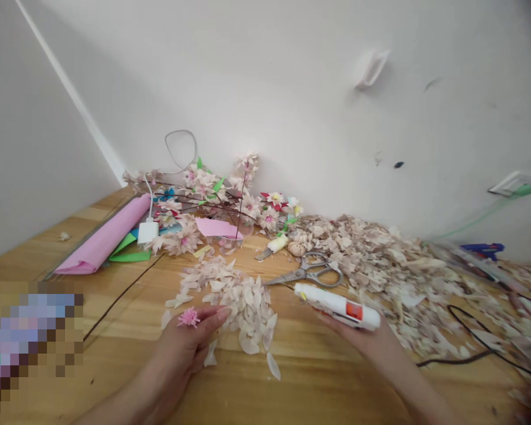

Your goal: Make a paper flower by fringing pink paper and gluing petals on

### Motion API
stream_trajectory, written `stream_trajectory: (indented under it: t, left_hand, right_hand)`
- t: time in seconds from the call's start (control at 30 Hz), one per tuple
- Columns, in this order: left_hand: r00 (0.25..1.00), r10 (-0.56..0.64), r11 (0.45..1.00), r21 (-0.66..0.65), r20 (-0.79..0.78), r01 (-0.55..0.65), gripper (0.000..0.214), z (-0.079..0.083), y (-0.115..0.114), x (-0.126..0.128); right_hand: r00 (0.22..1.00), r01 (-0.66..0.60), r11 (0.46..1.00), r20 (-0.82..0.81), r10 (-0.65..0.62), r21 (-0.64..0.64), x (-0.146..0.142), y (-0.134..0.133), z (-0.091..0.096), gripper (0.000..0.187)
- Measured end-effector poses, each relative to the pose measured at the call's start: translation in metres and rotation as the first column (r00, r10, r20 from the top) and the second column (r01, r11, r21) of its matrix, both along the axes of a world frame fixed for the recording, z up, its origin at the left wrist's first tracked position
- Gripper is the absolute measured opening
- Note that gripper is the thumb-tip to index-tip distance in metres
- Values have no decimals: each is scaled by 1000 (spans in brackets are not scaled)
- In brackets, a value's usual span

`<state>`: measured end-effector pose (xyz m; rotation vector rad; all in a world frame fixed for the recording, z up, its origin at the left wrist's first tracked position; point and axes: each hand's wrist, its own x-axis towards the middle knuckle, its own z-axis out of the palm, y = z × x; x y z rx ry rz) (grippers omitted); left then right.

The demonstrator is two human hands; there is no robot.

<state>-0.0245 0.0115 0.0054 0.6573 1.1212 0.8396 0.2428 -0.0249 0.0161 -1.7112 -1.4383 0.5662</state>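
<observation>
My left hand (pixel 190 339) is closed in a pinch, low and left of centre. A small fringed pink flower centre (pixel 188 317) sticks up from it; any stem below is hidden by the fingers. Just beyond the fingertips lies a loose pile of pale dried petals (pixel 243 301). On the right, my right hand (pixel 351 332) is wrapped from below round a white tube-shaped tool with a red label (pixel 336 304). The tool's narrower end points left, towards the petals. Grey scissors (pixel 310 274) rest partly spread just behind it.
Finished petal flowers on brown stems (pixel 212 200) lie against the wall. Nearby are a pink paper roll (pixel 108 236), a white charger plug (pixel 148 231) and a cutter knife (pixel 272 247). A large petal heap (pixel 376 260), a black cable (pixel 469 319) and a blue glue gun (pixel 482 249) occupy the right.
</observation>
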Motion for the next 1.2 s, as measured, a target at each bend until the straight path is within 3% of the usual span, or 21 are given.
stream_trajectory:
  t: [0.13, 0.27, 0.5, 1.2]
  left_hand:
    - [1000, 23, 999, 24, -10, -23, 43, 1, 0, 2]
    - [999, 30, 999, 12, -13, -30, 43, 1, 0, 3]
    - [1000, 7, 1000, 25, -24, -6, 38, 1, -2, 2]
    - [999, -9, 999, 41, -48, 11, 36, 2, -2, 2]
  right_hand:
    - [981, -194, 981, -26, 194, -24, -36, -14, 7, 21]
    - [912, -395, 917, 146, 383, 64, -58, -20, -3, 9]
    - [880, -377, 925, 329, 343, 42, -59, -25, -16, 6]
    - [901, -343, 939, 295, 317, 38, -62, -24, -15, 14]
